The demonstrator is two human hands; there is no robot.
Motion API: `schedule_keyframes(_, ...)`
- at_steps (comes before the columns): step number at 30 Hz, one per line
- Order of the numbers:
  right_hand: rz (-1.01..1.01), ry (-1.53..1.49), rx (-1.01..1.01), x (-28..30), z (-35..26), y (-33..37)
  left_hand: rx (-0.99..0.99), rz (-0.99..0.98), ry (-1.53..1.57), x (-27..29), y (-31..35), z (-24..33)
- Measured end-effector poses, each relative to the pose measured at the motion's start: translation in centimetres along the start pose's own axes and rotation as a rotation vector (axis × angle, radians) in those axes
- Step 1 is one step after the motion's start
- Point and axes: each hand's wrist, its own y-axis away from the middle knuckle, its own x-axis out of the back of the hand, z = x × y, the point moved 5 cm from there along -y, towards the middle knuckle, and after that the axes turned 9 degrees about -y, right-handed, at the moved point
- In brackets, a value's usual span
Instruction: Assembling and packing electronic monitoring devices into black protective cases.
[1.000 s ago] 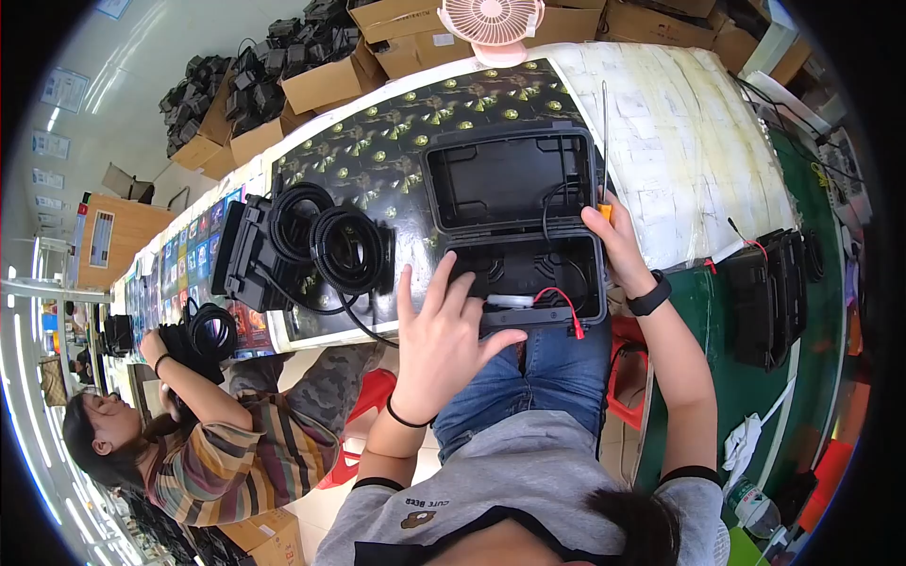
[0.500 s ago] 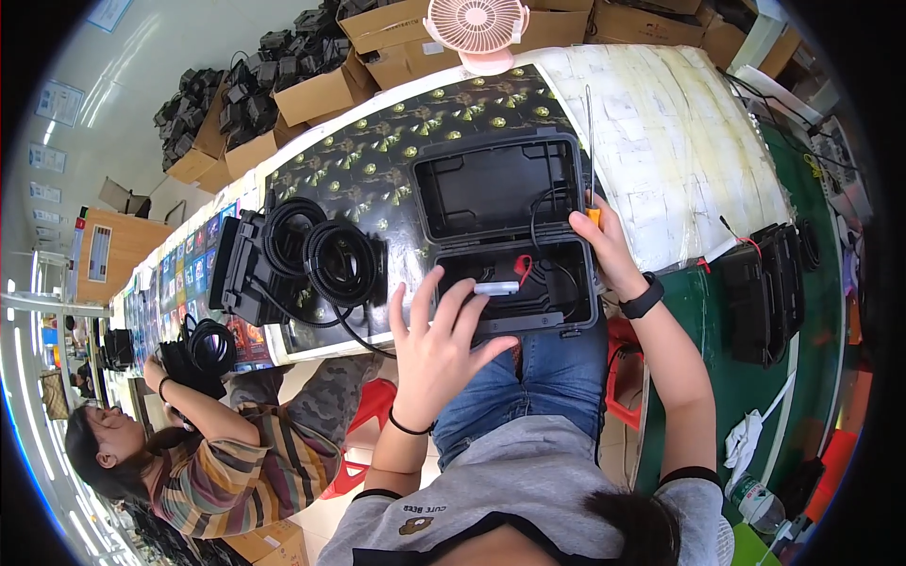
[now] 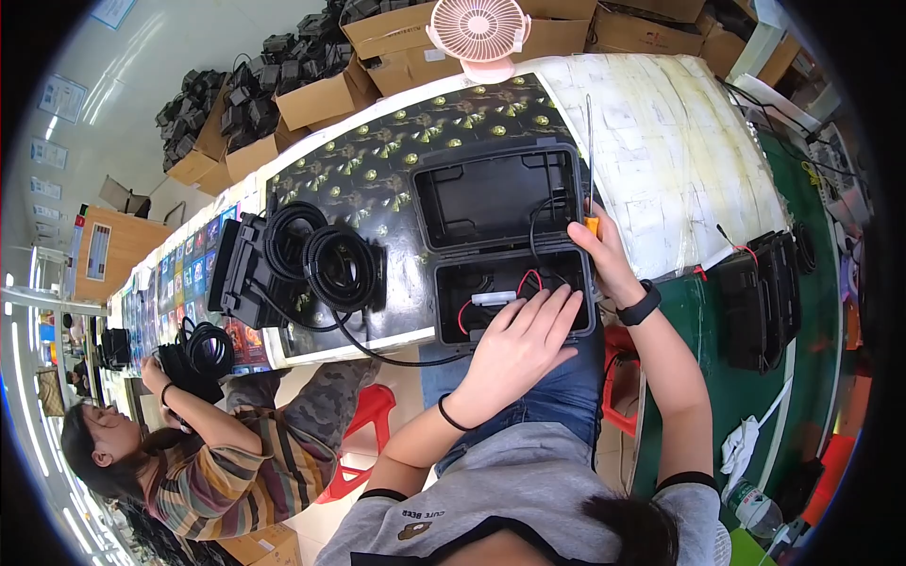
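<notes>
An open black plastic box [image 3: 436,294] tilts at the table's near edge over my lap, its lid [image 3: 500,198] folded back. Inside lie a small silvery-white cylinder [image 3: 494,298] and thin red wires [image 3: 462,316]. My left hand [image 3: 522,338] reaches over the near wall with fingers stretched out, their tips low in the right part; whether they touch a wire is hidden. Against the box's right side, my right hand [image 3: 609,259] grips a screwdriver [image 3: 592,224] with an orange handle, its long shaft pointing away. A black cable [image 3: 406,362] runs to the box's near left.
Another black box [image 3: 247,274] with coiled black cable [image 3: 340,264] stands to the left. A pink fan [image 3: 481,33] is at the far edge. More black cases [image 3: 760,307] sit at right. A seated person [image 3: 236,453] handles cable at left; a red stool [image 3: 363,439] stands between us.
My left hand has moved right and deeper over the box, its fingers now lower inside. The silvery cylinder has shifted left and the red wires have spread. My right hand keeps the screwdriver.
</notes>
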Motion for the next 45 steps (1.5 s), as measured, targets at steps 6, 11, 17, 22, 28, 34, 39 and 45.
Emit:
schedule_keyframes(6, -0.017, -0.022, -0.008, 0.1, -0.2, 0.1, 0.051, -0.08, 0.011, -0.5, -0.3, -0.4)
schedule_keyframes(11, -0.023, -0.08, 0.019, -0.1, -0.5, 0.5, 0.02, -0.078, -0.034, -0.7, -0.5, -0.9)
schedule_keyframes(17, -0.022, -0.121, 0.007, -0.2, -0.9, 0.8, 0.014, -0.047, 0.022, -0.8, -0.4, -1.6)
schedule_keyframes(22, -0.053, -0.141, 0.033, -0.1, -0.7, 0.9, 0.008, -0.02, 0.063, -0.6, -0.3, -2.1)
schedule_keyframes(28, -0.107, -0.233, -0.024, 0.4, -0.8, 1.1, -0.001, 0.153, -0.047, -0.2, 0.5, -2.0)
schedule_keyframes(34, -0.209, -0.131, -0.183, 1.4, 1.5, 1.0, 0.09, 0.381, -0.193, 1.6, 4.9, -1.9)
schedule_keyframes(39, -0.152, -0.166, -0.172, 0.6, 0.4, 1.3, 0.364, 0.311, -0.218, 2.0, 9.3, -6.0)
schedule_keyframes(45, -0.167, -0.129, -0.187, 1.0, 0.4, 1.3, 0.356, 0.288, -0.095, 1.0, 10.2, -8.4)
